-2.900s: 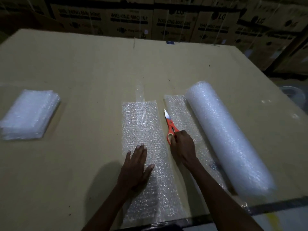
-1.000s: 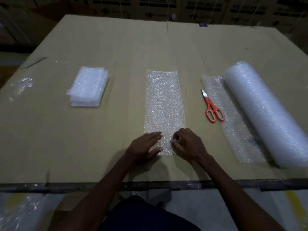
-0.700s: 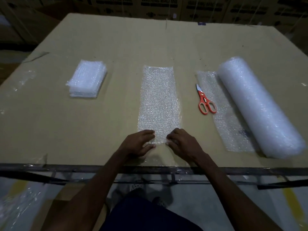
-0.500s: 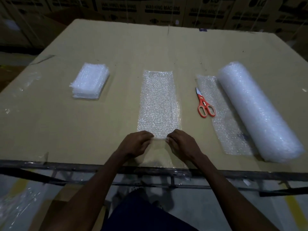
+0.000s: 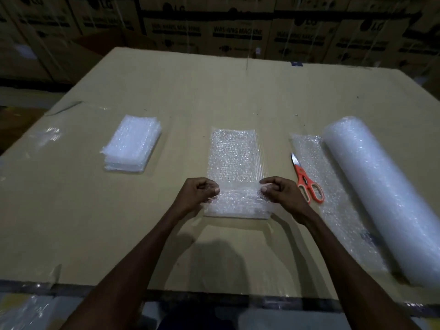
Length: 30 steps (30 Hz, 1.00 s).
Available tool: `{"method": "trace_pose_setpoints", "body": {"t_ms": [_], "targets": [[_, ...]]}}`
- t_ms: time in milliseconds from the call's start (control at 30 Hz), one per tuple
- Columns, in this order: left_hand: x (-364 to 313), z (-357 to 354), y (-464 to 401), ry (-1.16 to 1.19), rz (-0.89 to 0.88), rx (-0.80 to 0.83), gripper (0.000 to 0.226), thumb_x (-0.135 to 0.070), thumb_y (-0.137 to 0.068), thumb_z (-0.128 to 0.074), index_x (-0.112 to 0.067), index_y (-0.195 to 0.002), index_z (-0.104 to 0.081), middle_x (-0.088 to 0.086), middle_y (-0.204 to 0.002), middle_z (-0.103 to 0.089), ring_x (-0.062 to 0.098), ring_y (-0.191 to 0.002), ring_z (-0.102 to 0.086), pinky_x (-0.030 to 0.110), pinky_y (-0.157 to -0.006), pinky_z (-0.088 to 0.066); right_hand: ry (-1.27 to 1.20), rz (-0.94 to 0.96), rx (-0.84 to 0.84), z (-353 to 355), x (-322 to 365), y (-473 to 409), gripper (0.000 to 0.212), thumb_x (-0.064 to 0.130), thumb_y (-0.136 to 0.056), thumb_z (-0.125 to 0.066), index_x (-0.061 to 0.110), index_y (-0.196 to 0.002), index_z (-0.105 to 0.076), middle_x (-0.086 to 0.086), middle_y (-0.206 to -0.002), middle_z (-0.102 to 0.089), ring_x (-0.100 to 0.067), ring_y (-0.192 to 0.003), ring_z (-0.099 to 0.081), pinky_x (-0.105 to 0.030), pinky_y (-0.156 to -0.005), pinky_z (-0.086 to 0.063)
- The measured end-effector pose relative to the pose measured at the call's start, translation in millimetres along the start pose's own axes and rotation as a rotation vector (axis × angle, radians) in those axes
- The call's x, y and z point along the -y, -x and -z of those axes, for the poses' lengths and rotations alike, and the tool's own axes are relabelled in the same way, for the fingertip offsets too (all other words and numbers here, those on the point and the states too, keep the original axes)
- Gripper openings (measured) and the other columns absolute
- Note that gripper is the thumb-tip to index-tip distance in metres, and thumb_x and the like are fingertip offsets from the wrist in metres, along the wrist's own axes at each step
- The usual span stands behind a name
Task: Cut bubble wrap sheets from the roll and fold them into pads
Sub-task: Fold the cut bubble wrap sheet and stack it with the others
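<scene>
A cut bubble wrap sheet (image 5: 234,156) lies lengthwise in the middle of the cardboard-covered table (image 5: 214,96). Its near end is folded over onto itself. My left hand (image 5: 198,192) pinches the left corner of that folded end, and my right hand (image 5: 279,190) pinches the right corner. The bubble wrap roll (image 5: 383,194) lies at the right, with its loose end (image 5: 333,198) spread flat beside it. Orange-handled scissors (image 5: 306,179) rest on the edge of that loose end, just right of my right hand.
A stack of folded bubble wrap pads (image 5: 132,145) sits at the left of the table. The table's dark front edge (image 5: 214,296) runs close below my forearms. Stacked washing machine cartons (image 5: 238,32) line the back.
Both hands took hold of the sheet's near end, lifted it and brought it forward over the sheet, making a fold. The scissors, let go earlier, lie still.
</scene>
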<state>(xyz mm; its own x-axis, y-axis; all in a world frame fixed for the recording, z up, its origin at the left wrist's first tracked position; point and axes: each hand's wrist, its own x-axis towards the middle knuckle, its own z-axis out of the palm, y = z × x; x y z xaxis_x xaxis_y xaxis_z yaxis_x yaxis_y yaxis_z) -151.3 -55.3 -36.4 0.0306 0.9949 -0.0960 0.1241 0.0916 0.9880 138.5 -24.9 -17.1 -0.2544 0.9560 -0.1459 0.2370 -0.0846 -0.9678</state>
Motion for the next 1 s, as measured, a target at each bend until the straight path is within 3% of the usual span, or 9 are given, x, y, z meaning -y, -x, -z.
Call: {"method": "trace_pose_setpoints", "body": {"t_ms": [133, 300, 400, 533, 667, 733, 867, 933, 1000], "targets": [[-9.2, 19.2, -52.5, 0.054, 0.033, -0.016, 0.008, -0.005, -0.091, -0.07, -0.004, -0.097, -0.074, 0.006, -0.078, -0.067, 0.008, -0.064, -0.06, 0.02, -0.061, -0.05, -0.034, -0.078, 0.012, 3.9, 15.5, -46.7, 0.013, 0.004, -0.097, -0.065, 0.009, -0.108, -0.069, -0.01, -0.097, -0.078, -0.011, -0.079, -0.071, -0.025, -0.074, -0.058], [-14.4, 39.5, -120.8, -0.038, 0.04, 0.05, 0.013, -0.005, -0.095, -0.066, -0.001, -0.105, -0.074, 0.009, -0.079, -0.065, 0.005, -0.06, -0.056, 0.021, -0.058, -0.047, -0.037, -0.128, -0.102, 6.9, 27.0, -104.0, 0.008, 0.006, -0.095, -0.069, 0.01, -0.1, -0.074, -0.01, -0.091, -0.074, -0.014, -0.075, -0.066, -0.025, -0.073, -0.058], [-17.9, 44.0, -152.6, 0.0, 0.054, -0.016, 0.006, -0.005, -0.089, -0.073, -0.006, -0.094, -0.075, 0.006, -0.071, -0.067, 0.009, -0.058, -0.057, 0.022, -0.057, -0.049, -0.048, -0.144, -0.17, 10.8, 30.5, -137.0, 0.009, 0.005, -0.094, -0.07, 0.009, -0.1, -0.075, -0.011, -0.086, -0.07, -0.02, -0.075, -0.061, -0.024, -0.067, -0.056], [-18.2, 44.2, -194.8, 0.021, 0.087, -0.119, 0.005, -0.005, -0.086, -0.076, -0.01, -0.085, -0.075, 0.008, -0.07, -0.069, 0.014, -0.059, -0.057, 0.022, -0.054, -0.047, -0.069, -0.195, -0.216, 17.8, 31.7, -180.1, 0.018, -0.002, -0.093, -0.069, -0.004, -0.111, -0.071, -0.012, -0.085, -0.071, -0.019, -0.072, -0.064, -0.023, -0.067, -0.059], [-9.4, 41.3, -232.0, 0.002, 0.126, -0.192, 0.008, -0.006, -0.089, -0.074, -0.011, -0.084, -0.076, -0.002, -0.063, -0.068, 0.007, -0.049, -0.054, 0.02, -0.049, -0.042, -0.043, -0.187, -0.263, 24.0, 22.2, -218.6, 0.007, 0.0, -0.09, -0.073, 0.0, -0.097, -0.074, -0.011, -0.081, -0.074, -0.022, -0.074, -0.067, -0.029, -0.068, -0.059], [-4.0, 39.0, -247.4, -0.043, 0.114, -0.245, 0.003, -0.009, -0.088, -0.075, -0.008, -0.088, -0.078, -0.004, -0.06, -0.066, 0.001, -0.044, -0.051, 0.018, -0.047, -0.039, -0.017, -0.174, -0.295, 24.5, 15.6, -233.6, 0.006, 0.0, -0.088, -0.075, 0.006, -0.088, -0.076, -0.01, -0.077, -0.072, -0.021, -0.069, -0.064, -0.029, -0.061, -0.055], [3.5, 37.3, -268.5, -0.177, 0.103, -0.307, 0.006, -0.013, -0.083, -0.08, -0.011, -0.089, -0.08, -0.004, -0.071, -0.072, -0.002, -0.053, -0.058, 0.022, -0.062, -0.046, 0.038, -0.13, -0.358, 24.9, 0.8, -257.5, 0.01, 0.005, -0.086, -0.079, 0.014, -0.081, -0.077, -0.005, -0.064, -0.07, -0.021, -0.053, -0.057, -0.034, -0.056, -0.049], [6.9, 37.2, -273.9, -0.239, 0.095, -0.313, 0.003, -0.016, -0.082, -0.081, -0.016, -0.085, -0.079, -0.008, -0.069, -0.071, -0.001, -0.054, -0.06, 0.022, -0.062, -0.045, 0.106, -0.124, -0.416, 24.6, -6.3, -268.6, 0.008, 0.01, -0.083, -0.083, 0.015, -0.084, -0.077, -0.003, -0.067, -0.073, -0.019, -0.055, -0.062, -0.039, -0.061, -0.054], [7.9, 35.2, -276.0, -0.364, 0.078, -0.33, 0.002, -0.022, -0.082, -0.08, -0.022, -0.083, -0.078, -0.009, -0.074, -0.073, 0.006, -0.066, -0.067, 0.024, -0.066, -0.048, 0.193, -0.129, -0.46, 22.7, -12.0, -276.4, 0.015, 0.015, -0.081, -0.086, 0.014, -0.092, -0.077, -0.003, -0.071, -0.074, -0.016, -0.057, -0.066, -0.04, -0.064, -0.06]]}}
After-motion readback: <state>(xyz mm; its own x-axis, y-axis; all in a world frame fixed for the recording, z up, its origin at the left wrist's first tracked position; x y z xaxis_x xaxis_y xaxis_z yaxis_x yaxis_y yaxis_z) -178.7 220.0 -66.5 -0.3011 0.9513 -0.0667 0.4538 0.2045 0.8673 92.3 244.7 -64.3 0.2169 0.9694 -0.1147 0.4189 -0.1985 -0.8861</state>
